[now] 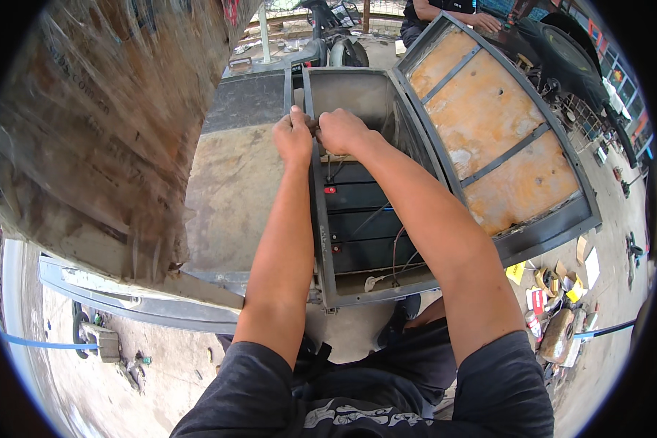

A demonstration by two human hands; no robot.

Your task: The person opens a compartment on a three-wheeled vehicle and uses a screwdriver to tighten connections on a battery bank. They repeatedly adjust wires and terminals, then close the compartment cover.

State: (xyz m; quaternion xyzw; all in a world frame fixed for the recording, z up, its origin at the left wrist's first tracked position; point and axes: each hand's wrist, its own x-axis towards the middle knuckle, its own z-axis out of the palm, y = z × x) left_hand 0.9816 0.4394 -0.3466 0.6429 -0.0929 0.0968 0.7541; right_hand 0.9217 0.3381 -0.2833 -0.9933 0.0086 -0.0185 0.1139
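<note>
Both my hands meet over the left rim of a dark metal box point(320, 241), near its far end. My left hand point(294, 136) is closed, its thumb up and fingers curled. Against it, my right hand point(341, 133) is also closed, knuckles up. Something small and dark may be pinched between them, but it is too hidden to name. Below my right hand, several black battery-like blocks point(354, 212) sit in the box, with a red terminal cover point(331, 190) and thin loose wires point(399, 244). The box's lid point(489, 124) lies swung open to the right, its inner face rusty orange.
A large worn brown panel point(102, 146) rises on the left beside a flat metal surface point(233, 190). Scraps and packaging point(555, 292) lie on the ground at right. Beyond the lid, another person's hand point(487, 22) shows near a wheel point(562, 47). A scooter point(328, 44) stands behind.
</note>
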